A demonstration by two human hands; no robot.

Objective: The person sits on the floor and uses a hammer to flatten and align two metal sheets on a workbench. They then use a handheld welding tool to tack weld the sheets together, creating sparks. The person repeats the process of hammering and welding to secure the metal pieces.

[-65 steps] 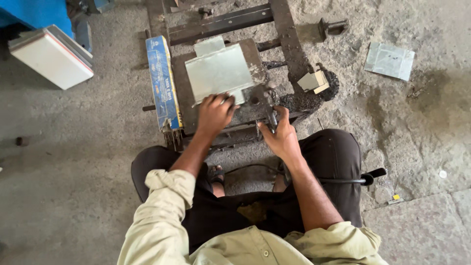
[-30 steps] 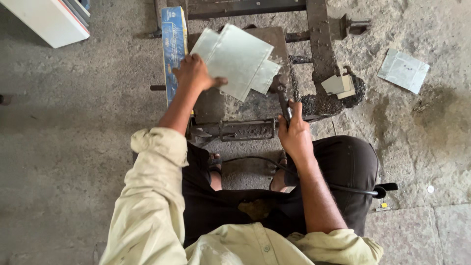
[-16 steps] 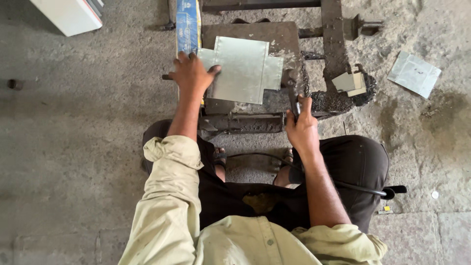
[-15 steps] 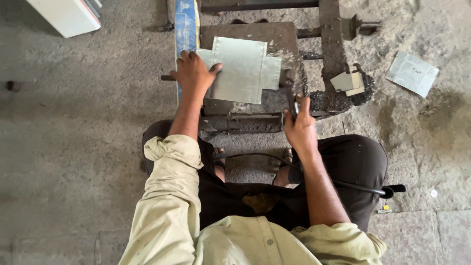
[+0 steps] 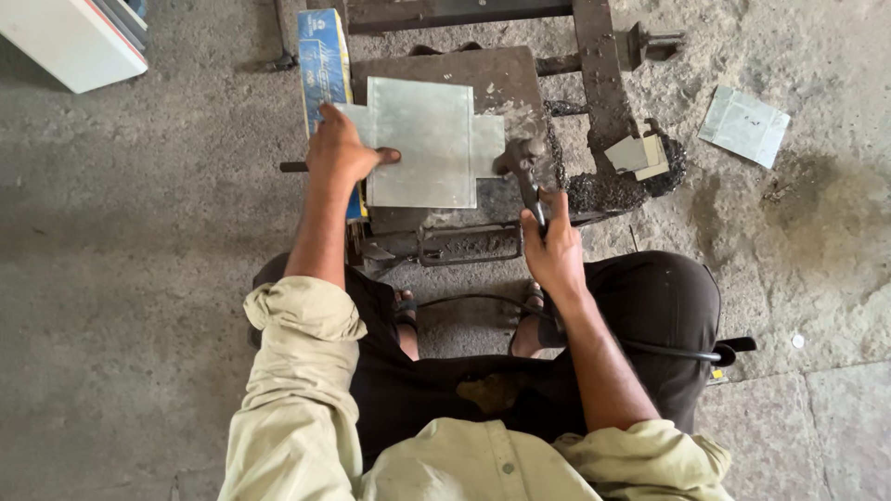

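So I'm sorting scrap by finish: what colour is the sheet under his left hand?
Dull silvery grey, bare metal sheet, seen in the head view.

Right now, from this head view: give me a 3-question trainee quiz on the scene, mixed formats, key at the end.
1. True or false: the left hand rests on the cross-shaped metal sheet.
2. What does the right hand grip? A) hammer B) paint brush C) glass bottle
3. Fill in: the loose sheet piece lies on the concrete ____.

Key: 1 true; 2 A; 3 floor.
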